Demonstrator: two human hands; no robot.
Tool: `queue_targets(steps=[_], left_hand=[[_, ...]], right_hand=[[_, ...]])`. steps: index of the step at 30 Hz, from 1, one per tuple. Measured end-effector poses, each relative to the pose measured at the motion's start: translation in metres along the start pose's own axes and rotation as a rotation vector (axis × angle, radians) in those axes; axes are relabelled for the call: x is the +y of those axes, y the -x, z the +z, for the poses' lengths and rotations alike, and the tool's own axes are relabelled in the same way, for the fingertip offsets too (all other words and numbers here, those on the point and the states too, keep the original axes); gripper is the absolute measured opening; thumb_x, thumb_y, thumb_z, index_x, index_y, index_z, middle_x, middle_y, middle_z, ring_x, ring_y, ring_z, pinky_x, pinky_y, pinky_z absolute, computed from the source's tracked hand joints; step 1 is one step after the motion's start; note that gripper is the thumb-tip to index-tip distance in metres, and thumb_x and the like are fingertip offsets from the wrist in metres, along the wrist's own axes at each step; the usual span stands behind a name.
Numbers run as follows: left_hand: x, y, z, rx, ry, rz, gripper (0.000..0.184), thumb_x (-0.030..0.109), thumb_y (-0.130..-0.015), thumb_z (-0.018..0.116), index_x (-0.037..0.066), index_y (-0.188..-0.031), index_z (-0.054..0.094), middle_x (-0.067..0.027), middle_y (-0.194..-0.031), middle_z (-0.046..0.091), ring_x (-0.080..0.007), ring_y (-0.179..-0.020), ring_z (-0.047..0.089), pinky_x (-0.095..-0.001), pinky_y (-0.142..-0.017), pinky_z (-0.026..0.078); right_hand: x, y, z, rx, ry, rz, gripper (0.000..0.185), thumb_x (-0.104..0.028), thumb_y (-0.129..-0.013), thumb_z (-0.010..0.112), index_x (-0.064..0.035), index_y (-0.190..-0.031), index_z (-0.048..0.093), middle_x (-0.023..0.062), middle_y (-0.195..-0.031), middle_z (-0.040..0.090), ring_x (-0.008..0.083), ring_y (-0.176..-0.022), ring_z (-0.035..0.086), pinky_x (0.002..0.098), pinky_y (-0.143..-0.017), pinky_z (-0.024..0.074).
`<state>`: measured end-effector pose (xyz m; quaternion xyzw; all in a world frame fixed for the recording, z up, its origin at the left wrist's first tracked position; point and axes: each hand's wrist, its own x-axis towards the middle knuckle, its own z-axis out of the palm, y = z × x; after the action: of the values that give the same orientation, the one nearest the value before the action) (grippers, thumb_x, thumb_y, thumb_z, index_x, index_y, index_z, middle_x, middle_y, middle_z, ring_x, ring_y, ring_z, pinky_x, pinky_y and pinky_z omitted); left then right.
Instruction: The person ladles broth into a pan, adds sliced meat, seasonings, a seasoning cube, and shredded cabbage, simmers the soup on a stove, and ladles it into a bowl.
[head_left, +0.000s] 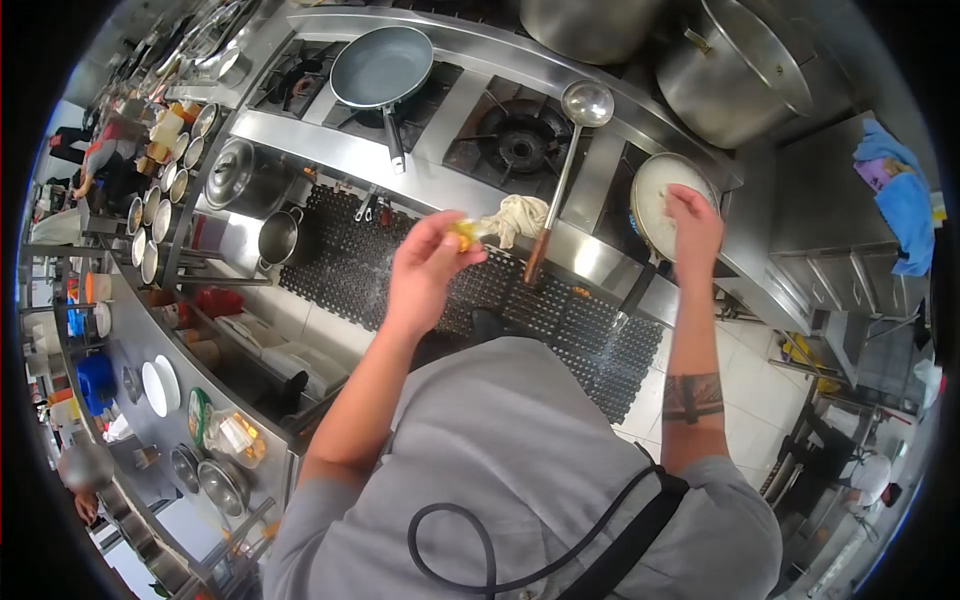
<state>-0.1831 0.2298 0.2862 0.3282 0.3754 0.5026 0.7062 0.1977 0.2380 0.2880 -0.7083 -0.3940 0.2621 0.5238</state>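
The gray shirt (540,440) sits nearest my camera. Ahead, the raised left hand (425,272) pinches a small yellow item (465,233). Rightward, past the ladle (563,185), I see the pan (636,222) on the stove (590,265), handle slanting back toward the wearer. The nearer right hand (698,232) hangs over it, fingers curled; I can't tell whether they grip anything.

Left hand (425,270) — small yellow item (464,236) in grip; right hand (697,232) over a pan (637,216)

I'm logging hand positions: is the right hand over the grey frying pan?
No, the right hand is over the whitish-looking pan, well apart from the grey frying pan.
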Motion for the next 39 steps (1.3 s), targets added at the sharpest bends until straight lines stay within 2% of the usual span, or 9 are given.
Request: queue_targets(steps=[3,7,15,20,25,27,31,34,39], left_hand=[[0.008,0.026,-0.048,0.147,-0.014,-0.009,0.029,0.004,-0.106,0.051,-0.002,-0.135,0.057,-0.0123,-0.113,0.066,-0.0188,-0.094,0.069,-0.0335,-0.085,0.061],[0.011,0.082,-0.153,0.536,-0.072,0.084,0.03,0.004,-0.105,0.056,-0.005,-0.134,0.058,-0.0134,-0.114,0.068,-0.019,-0.091,0.07,-0.0313,-0.082,0.061],[0.038,0.283,-0.295,1.316,-0.295,0.431,0.033,0.005,-0.102,0.062,-0.007,-0.132,0.055,-0.0128,-0.117,0.069,-0.0161,-0.099,0.07,-0.0293,-0.091,0.056],[0.031,0.384,-0.35,1.94,-0.815,0.194,0.024,0.009,-0.095,0.071,0.0,-0.116,0.064,-0.012,-0.102,0.068,-0.0203,-0.085,0.065,-0.0331,-0.079,0.052],[0.031,0.411,-0.401,2.11,-0.653,0.313,0.022,0.007,-0.089,0.073,0.0,-0.109,0.066,-0.0133,-0.106,0.064,-0.0265,-0.099,0.063,-0.0376,-0.089,0.051],[0.042,0.41,-0.413,1.869,-1.221,0.121,0.032,0.004,-0.085,0.073,0.0,-0.116,0.063,-0.0158,-0.12,0.058,-0.032,-0.118,0.056,-0.0414,-0.104,0.044],[0.02,0.391,-0.429,2.236,-0.841,0.14,0.047,0.0,-0.081,0.073,-0.001,-0.125,0.058,-0.0185,-0.133,0.049,-0.0359,-0.131,0.046,-0.0441,-0.114,0.035],[0.008,0.383,-0.427,2.278,-0.355,0.167,0.055,-0.002,-0.084,0.074,0.002,-0.134,0.053,-0.0164,-0.135,0.048,-0.024,-0.106,0.063,-0.0361,-0.091,0.053],[-0.009,0.387,-0.436,2.261,-0.117,0.326,0.053,0.006,-0.091,0.074,0.002,-0.139,0.051,-0.0138,-0.124,0.059,-0.0174,-0.075,0.062,-0.0312,-0.073,0.054]], right_hand=[[0.047,-0.056,-0.061,0.23,0.693,-0.307,0.021,-0.016,-0.091,0.074,-0.0065,-0.109,0.08,0.008,-0.104,0.076,0.0197,-0.096,0.071,0.0315,-0.089,0.0545],[-0.055,-0.057,-0.009,0.345,0.533,-0.493,0.019,-0.016,-0.095,0.071,-0.0067,-0.109,0.079,0.0097,-0.108,0.076,0.0219,-0.096,0.072,0.0329,-0.089,0.0544],[-0.111,0.075,0.337,-0.854,0.254,-0.542,0.02,-0.015,-0.097,0.07,-0.0018,-0.112,0.075,0.0072,-0.107,0.073,0.0168,-0.097,0.067,0.031,-0.088,0.0521],[-0.1,0.277,0.507,-1.645,0.226,-0.498,0.024,-0.02,-0.097,0.071,-0.0023,-0.111,0.075,0.0107,-0.103,0.074,0.0202,-0.094,0.07,0.0338,-0.085,0.0541],[-0.128,0.459,0.611,-2.053,0.303,-0.716,0.034,-0.031,-0.096,0.07,-0.0009,-0.111,0.075,0.0161,-0.101,0.076,0.0279,-0.093,0.073,0.036,-0.087,0.0552],[-0.125,0.52,0.661,-2.068,0.281,-0.715,0.039,-0.035,-0.098,0.069,0.0015,-0.11,0.074,0.0162,-0.092,0.076,0.0247,-0.083,0.073,0.0356,-0.079,0.0569],[-0.135,0.634,0.755,-2.048,0.114,-0.266,0.052,-0.038,-0.097,0.072,0.0116,-0.112,0.068,0.0158,-0.08,0.072,0.0173,-0.068,0.07,0.0306,-0.058,0.0553],[-0.136,0.693,0.811,-1.841,0.205,-0.219,0.07,-0.04,-0.087,0.082,0.0183,-0.117,0.059,0.0222,-0.092,0.069,0.0221,-0.066,0.071,0.0332,-0.049,0.0552],[-0.113,0.69,0.889,-1.957,-0.057,0.362,0.035,-0.004,-0.091,0.067,0.008,-0.124,0.059,0.0167,-0.109,0.066,0.0275,-0.092,0.069,0.0399,-0.075,0.0599]])
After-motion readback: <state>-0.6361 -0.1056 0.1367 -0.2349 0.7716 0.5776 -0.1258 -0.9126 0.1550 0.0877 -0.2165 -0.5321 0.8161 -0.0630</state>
